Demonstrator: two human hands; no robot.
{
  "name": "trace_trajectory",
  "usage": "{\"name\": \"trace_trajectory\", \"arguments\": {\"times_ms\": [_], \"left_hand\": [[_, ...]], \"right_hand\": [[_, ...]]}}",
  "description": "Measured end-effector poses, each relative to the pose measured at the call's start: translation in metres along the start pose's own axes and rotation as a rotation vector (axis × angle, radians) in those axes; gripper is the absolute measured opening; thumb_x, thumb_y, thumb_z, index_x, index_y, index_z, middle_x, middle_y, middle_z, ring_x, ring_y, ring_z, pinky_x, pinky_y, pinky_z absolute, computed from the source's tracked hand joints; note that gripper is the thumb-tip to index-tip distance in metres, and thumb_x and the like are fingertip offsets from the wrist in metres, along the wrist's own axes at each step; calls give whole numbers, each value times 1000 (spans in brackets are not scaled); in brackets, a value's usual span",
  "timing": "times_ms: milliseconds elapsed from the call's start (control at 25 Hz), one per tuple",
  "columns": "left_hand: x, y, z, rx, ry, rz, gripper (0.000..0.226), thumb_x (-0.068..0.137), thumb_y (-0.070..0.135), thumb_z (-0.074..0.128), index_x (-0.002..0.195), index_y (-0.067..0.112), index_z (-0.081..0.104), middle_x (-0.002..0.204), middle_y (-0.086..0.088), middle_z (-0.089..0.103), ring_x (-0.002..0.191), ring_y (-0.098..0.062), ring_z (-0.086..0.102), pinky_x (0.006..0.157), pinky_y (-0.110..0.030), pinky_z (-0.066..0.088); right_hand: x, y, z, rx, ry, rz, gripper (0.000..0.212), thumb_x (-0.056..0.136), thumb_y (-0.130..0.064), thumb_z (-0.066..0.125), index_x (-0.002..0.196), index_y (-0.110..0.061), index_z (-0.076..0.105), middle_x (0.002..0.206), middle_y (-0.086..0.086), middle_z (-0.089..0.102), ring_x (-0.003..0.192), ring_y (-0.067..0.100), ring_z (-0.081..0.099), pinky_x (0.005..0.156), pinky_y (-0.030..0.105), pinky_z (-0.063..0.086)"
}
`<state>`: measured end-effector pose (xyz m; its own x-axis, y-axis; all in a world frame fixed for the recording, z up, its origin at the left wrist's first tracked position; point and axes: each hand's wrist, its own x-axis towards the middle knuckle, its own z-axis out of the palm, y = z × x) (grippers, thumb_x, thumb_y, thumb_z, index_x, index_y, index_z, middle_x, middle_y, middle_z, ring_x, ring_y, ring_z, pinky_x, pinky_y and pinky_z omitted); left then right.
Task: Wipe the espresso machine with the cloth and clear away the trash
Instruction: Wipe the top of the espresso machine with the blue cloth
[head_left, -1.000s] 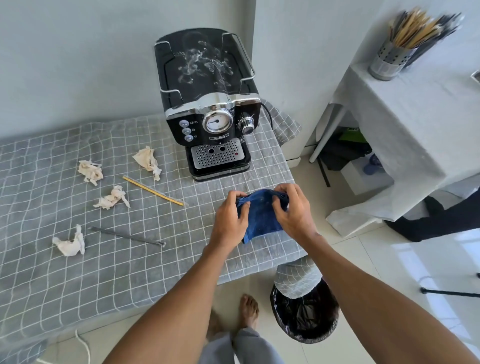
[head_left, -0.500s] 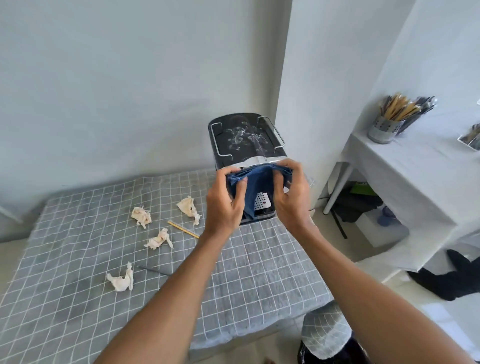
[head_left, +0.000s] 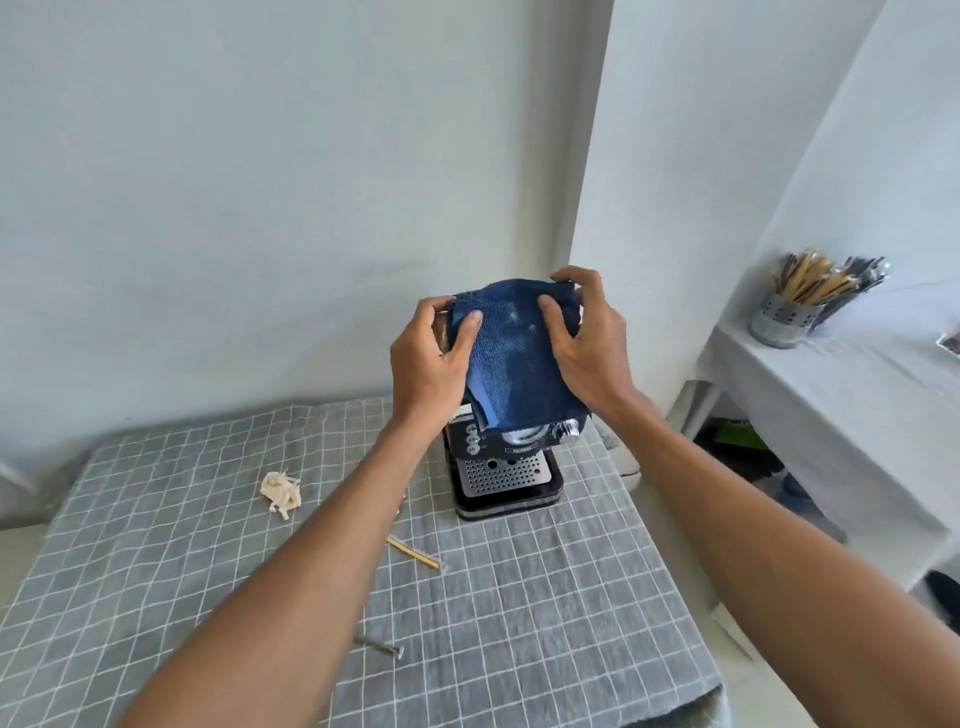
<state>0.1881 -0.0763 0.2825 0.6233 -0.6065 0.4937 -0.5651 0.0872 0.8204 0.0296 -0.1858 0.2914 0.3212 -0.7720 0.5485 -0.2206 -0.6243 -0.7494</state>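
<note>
Gripping: both hands hold one blue cloth (head_left: 519, 358) up in front of the espresso machine (head_left: 506, 467).
Left fingers: the left hand (head_left: 428, 364) pinches the cloth's left edge, thumb (head_left: 467, 332) pressed on the front face, the other fingers curled behind the fabric.
Right fingers: the right hand (head_left: 589, 343) clasps the cloth's right edge, thumb on the front, the index finger curled over the top corner.
Cloth: spread between the two hands, its lower edge hanging over the machine's upper front and hiding the top; I cannot tell whether it touches the machine.
Espresso machine: black, standing at the far right of the bench (head_left: 571, 597); buttons, a silver knob and the perforated drip tray show below the cloth.
Trash: a crumpled paper wad (head_left: 281, 492) lies left of the machine; a yellow stick (head_left: 414, 553) lies nearer, partly behind the left forearm; a thin dark stick (head_left: 382, 647) lies closer still.
Bench: covered with a grey grid-patterned cloth.
Side table: at right, carrying a metal holder of utensils (head_left: 787, 319).
</note>
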Motion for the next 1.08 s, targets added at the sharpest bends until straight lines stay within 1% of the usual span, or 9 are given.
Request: {"name": "trace_trajectory", "arguments": {"times_ms": [160,240,440,520,600,680,760,880,1080], "left_hand": [[33,-14,20,261,-29,-89,36,95,57,64,115,27,65,86,13,70,81,-15,69,72,-37,58],[42,-27,27,331,-67,-112,37,96,57,63,116,26,65,87,11,69,83,-18,68,72,-39,58],[51,-60,33,370,-194,-161,36,94,43,71,122,20,70,110,-2,71,110,-26,64,97,-44,52],[47,-65,38,400,-254,-213,45,101,40,61,141,19,58,132,-8,62,128,-26,53,110,-43,43],[44,-69,44,310,-277,-341,53,107,35,49,154,13,41,149,-12,51,139,-27,46,117,-38,35],[42,-70,44,252,-280,-424,43,109,31,41,148,13,45,148,-10,53,137,-27,49,106,-28,35],[43,-73,43,193,-281,-473,34,110,29,35,132,17,57,130,-3,63,121,-24,58,93,-29,39],[40,-74,41,102,-287,-498,40,111,30,28,140,21,56,128,12,54,116,-8,51,95,-24,33],[38,-75,47,85,-263,-499,46,113,30,25,156,24,40,145,3,55,136,-18,49,97,-19,30]], "right_hand": [[44,31,8,-62,-150,26,25,102,-37,60,126,-37,50,103,-13,69,86,-2,66,73,4,45],[56,45,17,-111,-240,7,26,103,-36,58,128,-33,51,105,-9,68,90,11,66,81,21,53],[60,67,29,-516,-370,1,36,103,-34,58,135,-21,51,125,10,66,108,33,63,92,47,55],[57,65,32,-630,-332,-105,43,101,-32,59,140,-17,54,135,11,58,122,33,54,101,49,48],[53,58,41,-624,-502,-217,49,104,-35,51,149,-16,50,149,12,51,138,34,46,112,51,41],[42,55,56,-628,-767,-181,58,110,-45,34,161,-19,32,169,14,25,156,36,23,123,57,25],[41,58,66,-634,-906,-92,68,109,-55,21,166,-20,11,174,11,-3,160,35,0,126,60,9],[47,63,74,-665,-925,-85,70,108,-55,18,166,-20,0,173,11,-15,159,36,-10,126,60,2],[71,63,94,-691,-864,-38,65,111,-47,20,167,-19,1,173,14,-14,159,40,-9,127,60,0]]}}
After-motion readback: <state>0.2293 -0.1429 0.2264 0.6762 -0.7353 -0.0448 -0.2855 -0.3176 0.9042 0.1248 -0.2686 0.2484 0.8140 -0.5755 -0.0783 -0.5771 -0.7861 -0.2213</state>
